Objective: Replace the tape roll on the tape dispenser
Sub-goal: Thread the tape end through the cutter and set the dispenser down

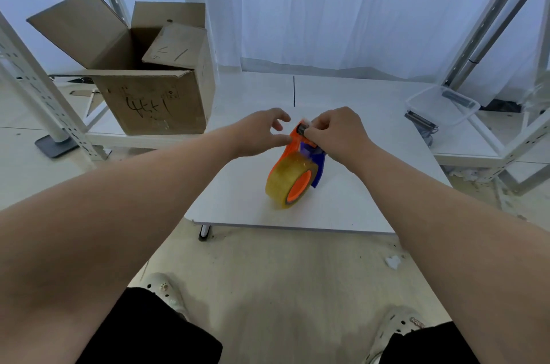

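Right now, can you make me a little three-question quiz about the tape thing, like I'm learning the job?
1. True or false: the tape roll sits on the dispenser.
2. Which hand pinches the dispenser's top end? A) left hand B) right hand
3. Fill in: the open cardboard box stands to the ____ of the dispenser.

Key:
1. True. The roll is around the orange hub, resting on the table.
2. B. The right hand's fingers are closed on the top end; the left hand is open beside it, fingers spread.
3. Left. A clear tub is off to the right.
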### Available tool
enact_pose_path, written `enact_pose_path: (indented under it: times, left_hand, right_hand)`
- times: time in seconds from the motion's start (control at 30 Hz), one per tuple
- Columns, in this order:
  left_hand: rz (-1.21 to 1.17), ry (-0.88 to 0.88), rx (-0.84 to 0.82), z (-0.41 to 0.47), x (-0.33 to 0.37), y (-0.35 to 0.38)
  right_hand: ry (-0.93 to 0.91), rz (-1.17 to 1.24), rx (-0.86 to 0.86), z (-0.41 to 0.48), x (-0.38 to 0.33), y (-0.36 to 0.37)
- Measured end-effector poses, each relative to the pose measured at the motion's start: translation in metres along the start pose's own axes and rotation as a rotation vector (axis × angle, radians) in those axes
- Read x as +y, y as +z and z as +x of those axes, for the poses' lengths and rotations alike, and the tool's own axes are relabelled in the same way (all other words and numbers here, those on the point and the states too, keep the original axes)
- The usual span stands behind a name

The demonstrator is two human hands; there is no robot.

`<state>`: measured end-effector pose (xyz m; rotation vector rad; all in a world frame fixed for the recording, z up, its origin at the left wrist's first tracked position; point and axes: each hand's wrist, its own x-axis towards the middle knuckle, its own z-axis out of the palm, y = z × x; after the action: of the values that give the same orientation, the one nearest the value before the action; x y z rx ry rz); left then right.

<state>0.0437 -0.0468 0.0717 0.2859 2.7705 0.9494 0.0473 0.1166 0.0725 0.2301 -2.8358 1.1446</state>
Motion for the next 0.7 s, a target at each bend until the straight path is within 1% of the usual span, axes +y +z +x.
enact_pose_path:
  times: [0.1,0.2,0.33,0.4,0.53,0.7]
  left_hand:
    - [-0.082,0.042,0.03,0.001,0.004,0.008]
    - [-0.17,0.099,0.038,0.0,0.01,0.011]
    - [-0.154,0.166,0.082,0.003,0.01,0.014]
    - [-0.121,0.174,0.108,0.006,0.008,0.012]
    - [-0.065,0.189,0.111,0.012,0.009,0.01]
    - [-0.068,0.21,0.14,0.011,0.012,0.013]
  right_hand:
    - [0.0,0.049,0.005,-0.001,-0.003,-0.002]
    - [-0.004,0.03,-0.004,-0.001,-0.005,-0.004]
    - [-0.001,0.028,0.003,-0.002,-0.004,-0.005]
    - [0.001,0.038,-0.011,-0.002,-0.004,-0.007]
    - [-0.004,0.048,-0.031,-0.003,-0.003,-0.009]
    - [-0.015,0.044,-0.051,-0.003,0.001,-0.011]
